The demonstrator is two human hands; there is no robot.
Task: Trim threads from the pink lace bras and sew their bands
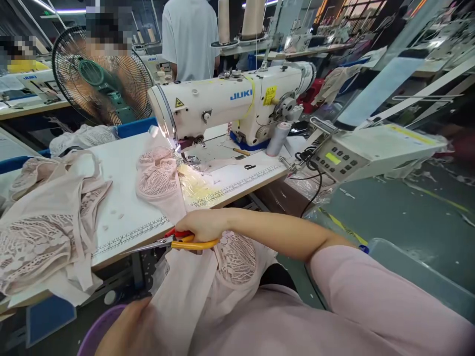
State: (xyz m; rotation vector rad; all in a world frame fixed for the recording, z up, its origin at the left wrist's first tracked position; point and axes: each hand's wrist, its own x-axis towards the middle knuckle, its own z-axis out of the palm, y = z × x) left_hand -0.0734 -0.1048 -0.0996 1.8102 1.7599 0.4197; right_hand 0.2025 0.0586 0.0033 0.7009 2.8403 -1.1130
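My right hand (206, 225) is closed around the scissors (196, 245), which have orange and red handles. Their blades point left along the table's front edge. Below them a pale pink lace bra (237, 259) hangs over my lap. At the lower left my left hand (128, 321) grips the bra's fabric; most of its fingers are hidden behind the cloth. A second pink lace bra cup (158, 175) lies beside the needle area of the white sewing machine (218, 106), its lower tip reaching down to my right hand.
A pile of pink lace bras (40, 237) covers the left of the white table (122, 207). A thread cone (278, 139) and a control box (334, 158) are at the right. A purple basket (100, 329) stands below; a fan (100, 74) and other people are beyond.
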